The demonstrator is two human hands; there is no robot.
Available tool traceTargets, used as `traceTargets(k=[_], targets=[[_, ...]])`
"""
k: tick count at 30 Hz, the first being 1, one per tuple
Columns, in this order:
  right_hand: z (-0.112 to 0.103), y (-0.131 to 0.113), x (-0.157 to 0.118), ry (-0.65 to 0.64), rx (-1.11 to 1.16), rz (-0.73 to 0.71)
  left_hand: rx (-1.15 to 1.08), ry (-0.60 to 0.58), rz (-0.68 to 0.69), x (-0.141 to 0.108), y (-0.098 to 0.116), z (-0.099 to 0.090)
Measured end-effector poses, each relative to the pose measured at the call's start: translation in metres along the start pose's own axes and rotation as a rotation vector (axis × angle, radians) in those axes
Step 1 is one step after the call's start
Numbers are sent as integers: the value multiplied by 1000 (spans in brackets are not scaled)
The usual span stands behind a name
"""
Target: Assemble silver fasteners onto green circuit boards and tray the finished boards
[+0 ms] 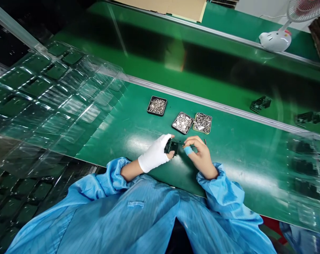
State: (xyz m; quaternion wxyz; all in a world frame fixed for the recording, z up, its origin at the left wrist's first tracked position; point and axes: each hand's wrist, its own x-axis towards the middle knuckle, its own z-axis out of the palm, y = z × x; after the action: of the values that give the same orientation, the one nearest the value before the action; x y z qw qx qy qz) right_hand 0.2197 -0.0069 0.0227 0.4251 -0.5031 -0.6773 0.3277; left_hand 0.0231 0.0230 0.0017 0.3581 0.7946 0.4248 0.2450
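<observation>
My left hand (156,153), in a white glove with bare fingertips, grips a small dark part that looks like a circuit board (173,147) by its edges, above the green table. Just to the right, my right hand (199,153) is bare apart from a blue wrap on one finger. Its thumb and fingertips are pinched close to the board, and whatever they hold is too small to name. Beyond the hands lie a black tray (157,106) of small metal pieces, a second such tray (182,122) and a third tray (202,123) beside it.
Stacked clear plastic trays (56,84) with compartments cover the left side. Another clear tray (308,173) with dark parts lies at the right. A metal rail (176,92) runs along the table's back; dark boards (260,104) sit beyond it. A fan (276,40) stands at the upper right.
</observation>
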Motion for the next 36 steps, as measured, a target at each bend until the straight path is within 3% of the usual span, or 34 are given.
traceTargets(k=[5, 10, 18, 24, 27, 36], targets=[[14, -6, -5, -20, -83, -94, -31, -11, 120, -6, 11, -5], [15, -10, -4, -44, -131, -110, -24, 22, 99, -10, 16, -4], [16, -8, -6, -7, -140, -132, 240, 19, 181, -7, 24, -9], [16, -9, -4, -14, -133, -126, 10, -44, 141, -8, 22, -14], [18, -11, -3, 7, -112, -105, -76, -8, 139, -6, 19, -11], [23, -17, -6, 75, -109, -45, -16, 47, 155, 9, 12, -9]])
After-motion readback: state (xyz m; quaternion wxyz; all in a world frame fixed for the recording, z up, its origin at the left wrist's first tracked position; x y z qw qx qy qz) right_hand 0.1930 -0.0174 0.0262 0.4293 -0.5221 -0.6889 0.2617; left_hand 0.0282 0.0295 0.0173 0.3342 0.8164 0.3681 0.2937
